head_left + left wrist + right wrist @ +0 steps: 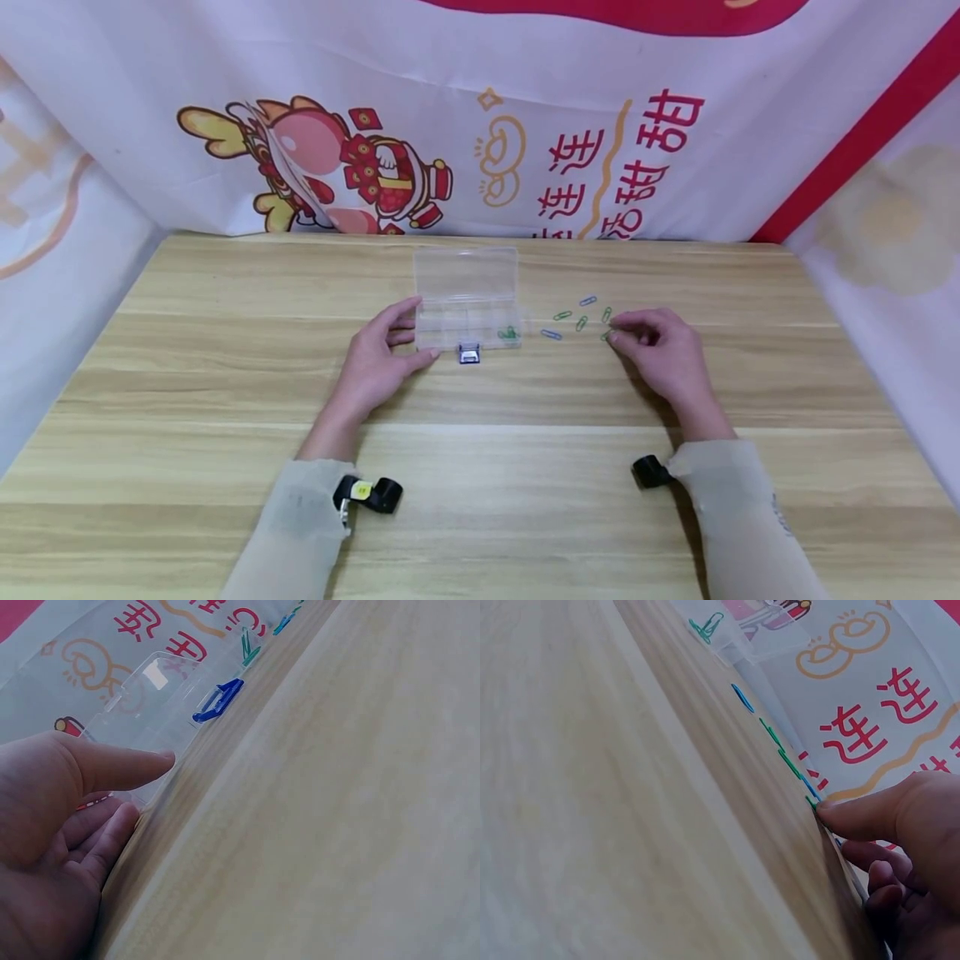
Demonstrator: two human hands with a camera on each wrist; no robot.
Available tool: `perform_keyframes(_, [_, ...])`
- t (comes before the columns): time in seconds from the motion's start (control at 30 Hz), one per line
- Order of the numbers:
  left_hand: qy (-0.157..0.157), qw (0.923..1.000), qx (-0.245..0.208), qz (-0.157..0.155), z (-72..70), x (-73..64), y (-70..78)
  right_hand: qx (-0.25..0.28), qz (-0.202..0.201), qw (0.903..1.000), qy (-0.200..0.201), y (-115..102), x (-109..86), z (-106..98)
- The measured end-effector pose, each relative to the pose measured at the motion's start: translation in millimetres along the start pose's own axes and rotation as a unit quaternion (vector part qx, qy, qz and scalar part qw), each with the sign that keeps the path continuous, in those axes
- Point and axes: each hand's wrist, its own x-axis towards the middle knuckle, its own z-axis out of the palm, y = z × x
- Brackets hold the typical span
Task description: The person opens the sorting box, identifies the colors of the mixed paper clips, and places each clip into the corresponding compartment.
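Note:
A clear plastic compartment box (442, 333) stands on the table with its lid (465, 273) raised at the back. My left hand (378, 354) grips its left end, thumb at the front corner and fingers along the side. A blue latch (219, 701) projects from the front edge. Green paper clips (509, 332) lie in the front right compartment. To the right of the box, my right hand (663, 350) pinches a green paper clip (605, 337) at the tabletop with thumb and index finger. Its far end is hidden by the fingertips.
Between the box and my right hand lie loose paper clips: a blue one (551, 334), another blue one (588, 301) and several green ones (562, 316). A printed cloth (450, 125) hangs along the back edge of the wooden table (480, 467).

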Motion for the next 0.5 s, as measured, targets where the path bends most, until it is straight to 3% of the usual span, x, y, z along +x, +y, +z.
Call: perform_keyframes(0.5, [0.0,1.0,0.002,-0.004,-0.4,0.2,0.2,-0.027,-0.021,0.9993,0.014,0.5,-2.0,4.0])
